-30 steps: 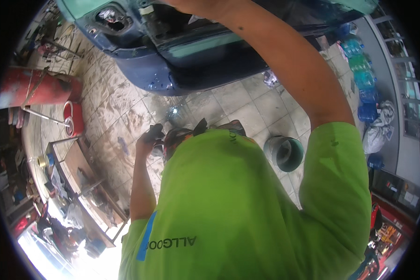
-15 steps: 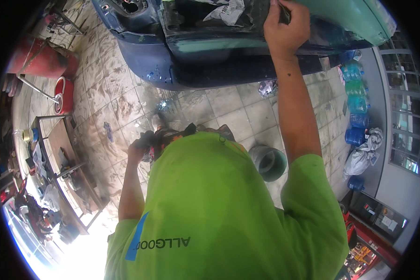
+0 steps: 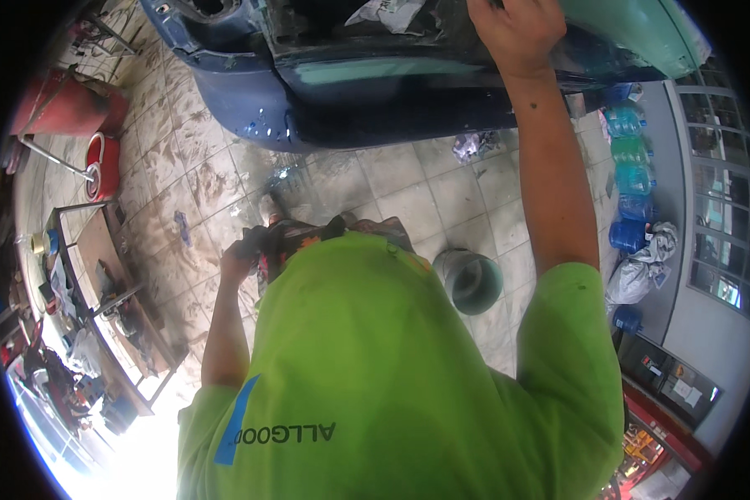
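grey bucket (image 3: 468,282) on tiled floor, blue water jugs (image 3: 629,179) stacked, right hand (image 3: 515,32) on car panel (image 3: 442,62)

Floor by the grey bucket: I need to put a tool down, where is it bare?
Bare tiles lie between the grey bucket and the blue car body. Crowded: water bottles along the right wall, cluttered workbench on the left.

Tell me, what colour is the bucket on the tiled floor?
The bucket is grey-green, standing on the floor; it shows best in the head view.
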Demonstrator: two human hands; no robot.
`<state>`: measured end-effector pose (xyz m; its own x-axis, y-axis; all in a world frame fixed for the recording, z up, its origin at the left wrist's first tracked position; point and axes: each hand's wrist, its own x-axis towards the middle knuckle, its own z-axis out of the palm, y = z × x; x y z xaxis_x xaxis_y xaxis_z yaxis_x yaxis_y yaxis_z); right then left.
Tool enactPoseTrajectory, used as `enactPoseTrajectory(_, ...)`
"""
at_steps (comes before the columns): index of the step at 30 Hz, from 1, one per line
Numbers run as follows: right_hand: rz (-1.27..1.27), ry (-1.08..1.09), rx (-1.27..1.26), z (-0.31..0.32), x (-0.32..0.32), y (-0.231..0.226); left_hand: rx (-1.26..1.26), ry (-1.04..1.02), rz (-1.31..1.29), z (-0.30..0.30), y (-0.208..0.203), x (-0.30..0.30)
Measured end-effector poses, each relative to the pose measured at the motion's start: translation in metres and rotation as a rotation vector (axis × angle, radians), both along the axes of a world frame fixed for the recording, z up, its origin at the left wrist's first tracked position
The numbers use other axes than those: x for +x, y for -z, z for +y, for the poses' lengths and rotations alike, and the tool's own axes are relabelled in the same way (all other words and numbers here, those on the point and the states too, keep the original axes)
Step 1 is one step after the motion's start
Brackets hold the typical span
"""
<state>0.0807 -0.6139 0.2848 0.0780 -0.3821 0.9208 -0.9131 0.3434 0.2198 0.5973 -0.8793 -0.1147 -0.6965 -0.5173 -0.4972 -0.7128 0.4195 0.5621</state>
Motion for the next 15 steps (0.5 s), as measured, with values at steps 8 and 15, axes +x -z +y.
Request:
enactPoseTrajectory(8, -0.04, -0.006, 0.204, 0.01, 0.0, -0.009, -0.099, 0.098, 0.193, 0.005, 0.017, 0.0)
enactPoseTrajectory(15, 0.003, -0.119, 0.211, 0.008, -0.003, -0.022, -0.07, 0.036, 0.207, 0.011, 0.02, -0.001)
